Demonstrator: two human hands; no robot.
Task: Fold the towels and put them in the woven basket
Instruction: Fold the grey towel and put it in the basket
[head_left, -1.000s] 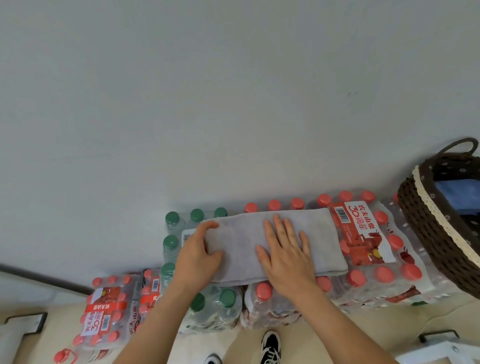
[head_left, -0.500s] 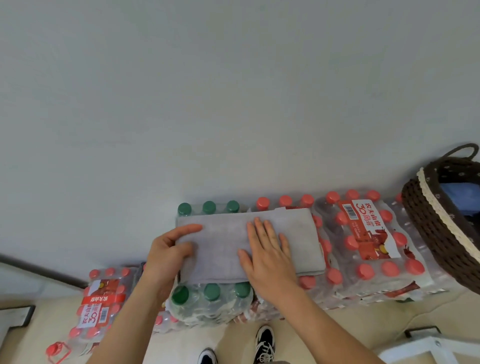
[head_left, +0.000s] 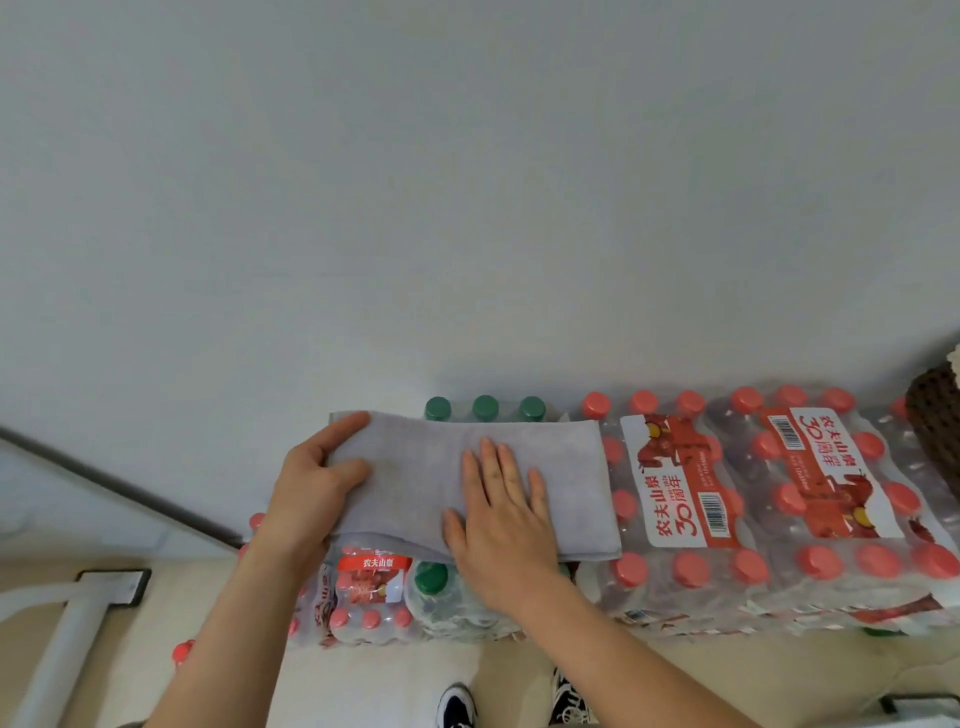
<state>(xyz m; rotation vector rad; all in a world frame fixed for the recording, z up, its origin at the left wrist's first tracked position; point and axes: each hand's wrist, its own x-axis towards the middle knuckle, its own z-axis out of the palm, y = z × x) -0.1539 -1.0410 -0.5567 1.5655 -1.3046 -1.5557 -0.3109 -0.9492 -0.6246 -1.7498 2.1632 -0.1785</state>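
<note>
Right now your left hand (head_left: 311, 488) pinches the left end of the soft grey folded cloth towel (head_left: 415, 483), lying across shrink-wrapped packs of red-capped water bottles (head_left: 670, 483); your right hand (head_left: 501, 519) presses it flat, fingers straight. Light and limp, I'd judge: lift it by both short ends, or it sags.

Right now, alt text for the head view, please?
A person's left hand grips the left end of a folded grey towel lying on shrink-wrapped bottle packs, while the right hand presses flat on it. The woven basket sits at far right.
</note>
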